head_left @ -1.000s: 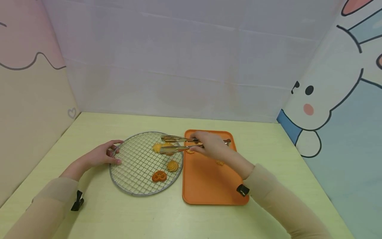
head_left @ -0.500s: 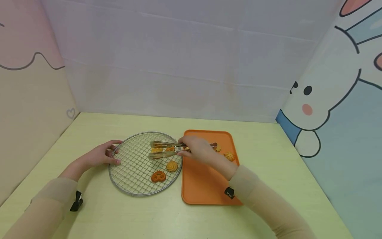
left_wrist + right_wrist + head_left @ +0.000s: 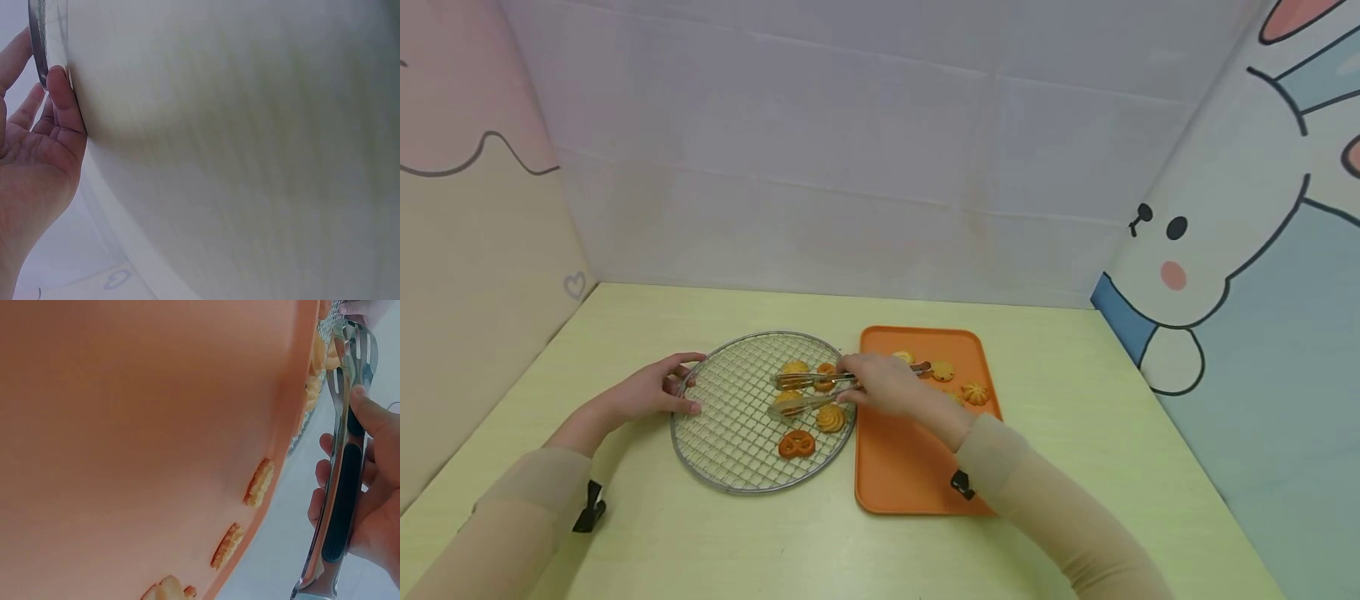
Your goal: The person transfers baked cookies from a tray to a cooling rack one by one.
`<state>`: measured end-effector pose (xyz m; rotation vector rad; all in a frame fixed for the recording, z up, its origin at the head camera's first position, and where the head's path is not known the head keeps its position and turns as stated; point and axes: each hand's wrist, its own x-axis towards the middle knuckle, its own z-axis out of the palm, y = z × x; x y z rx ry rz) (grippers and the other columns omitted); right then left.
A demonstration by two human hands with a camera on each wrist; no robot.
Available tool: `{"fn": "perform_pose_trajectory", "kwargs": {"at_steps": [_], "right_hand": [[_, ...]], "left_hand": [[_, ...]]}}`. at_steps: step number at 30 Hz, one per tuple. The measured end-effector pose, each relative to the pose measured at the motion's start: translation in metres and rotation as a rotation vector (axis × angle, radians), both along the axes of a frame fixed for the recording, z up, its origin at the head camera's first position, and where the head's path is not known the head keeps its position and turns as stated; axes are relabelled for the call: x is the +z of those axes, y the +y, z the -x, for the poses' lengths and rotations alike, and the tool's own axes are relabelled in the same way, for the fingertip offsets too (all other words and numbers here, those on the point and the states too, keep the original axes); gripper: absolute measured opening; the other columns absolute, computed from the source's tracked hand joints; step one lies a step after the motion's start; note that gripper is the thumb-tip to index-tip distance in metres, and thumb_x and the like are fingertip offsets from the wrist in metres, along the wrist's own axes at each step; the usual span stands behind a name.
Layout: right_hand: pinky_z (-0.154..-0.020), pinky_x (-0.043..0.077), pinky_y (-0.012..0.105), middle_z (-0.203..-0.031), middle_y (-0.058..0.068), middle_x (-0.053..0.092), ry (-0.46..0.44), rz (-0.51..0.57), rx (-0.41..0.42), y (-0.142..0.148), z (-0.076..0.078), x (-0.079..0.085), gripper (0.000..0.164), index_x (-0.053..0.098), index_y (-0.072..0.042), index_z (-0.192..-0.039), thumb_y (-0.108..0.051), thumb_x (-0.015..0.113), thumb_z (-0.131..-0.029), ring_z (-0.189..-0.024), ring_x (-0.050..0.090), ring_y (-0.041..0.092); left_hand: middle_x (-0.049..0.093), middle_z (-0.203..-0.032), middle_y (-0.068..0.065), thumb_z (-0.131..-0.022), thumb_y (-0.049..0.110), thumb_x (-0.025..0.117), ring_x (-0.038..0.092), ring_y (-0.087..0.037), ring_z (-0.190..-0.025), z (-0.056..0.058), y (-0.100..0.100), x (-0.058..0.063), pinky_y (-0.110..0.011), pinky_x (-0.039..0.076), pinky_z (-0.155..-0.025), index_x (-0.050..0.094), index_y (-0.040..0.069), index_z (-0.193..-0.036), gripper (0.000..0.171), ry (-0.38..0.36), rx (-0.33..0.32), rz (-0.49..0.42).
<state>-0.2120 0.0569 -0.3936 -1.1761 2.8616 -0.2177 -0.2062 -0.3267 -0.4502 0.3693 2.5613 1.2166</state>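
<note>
**Two hands, one pair of tongs, a rack and a tray**

The right hand (image 3: 883, 385) grips metal tongs (image 3: 801, 381) by the dark grip inserts (image 3: 344, 503), thumb along one side, fingers on the other. The tong arms reach left from it over a round wire rack (image 3: 730, 425), tips apart. A golden cookie (image 3: 789, 398) lies partly behind the nearer tong arm; whether metal touches it, I cannot tell.

Another cookie (image 3: 795, 366) lies beyond the tips, and a pretzel piece (image 3: 825, 368) closer to the right hand, crossed by the farther arm. Nearer the wearer, left of that hand, sit a swirl cookie (image 3: 831, 418) and a brown pretzel (image 3: 797, 443).

The left hand (image 3: 651, 390) touches the rack's rim, fingers loose and spread.

Beneath the right hand is an orange tray (image 3: 910, 467); a fluted cookie (image 3: 975, 393) rests to its right. Beyond the left hand, a wall carries a printed heart (image 3: 575, 286).
</note>
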Motion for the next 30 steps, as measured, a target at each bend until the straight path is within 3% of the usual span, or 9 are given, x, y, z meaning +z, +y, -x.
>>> {"fn": "perform_pose_trajectory", "kwargs": {"at_steps": [18, 30], "right_hand": [[-0.056, 0.041, 0.023, -0.101, 0.001, 0.064, -0.021, 0.007, 0.018, 0.0, 0.004, -0.013, 0.043, 0.056, -0.014, -0.12, -0.042, 0.061, -0.088, -0.073, 0.054, 0.009], [-0.065, 0.046, 0.027, -0.11, 0.002, 0.062, -0.071, 0.016, -0.041, 0.001, 0.002, -0.01, 0.049, 0.054, -0.013, -0.125, -0.045, 0.06, -0.088, -0.082, 0.058, 0.011]], "left_hand": [[0.045, -0.114, -0.017, -0.077, 0.026, 0.079, 0.043, -0.014, -0.075, 0.0, -0.001, 0.0, -0.024, 0.04, -0.064, 0.028, 0.004, -0.146, 0.088, -0.003, -0.003, 0.004], [0.045, -0.114, -0.017, -0.076, 0.027, 0.079, 0.043, -0.014, -0.076, 0.0, 0.0, 0.001, -0.024, 0.04, -0.065, 0.027, 0.004, -0.146, 0.089, 0.0, 0.001, 0.004]]}}
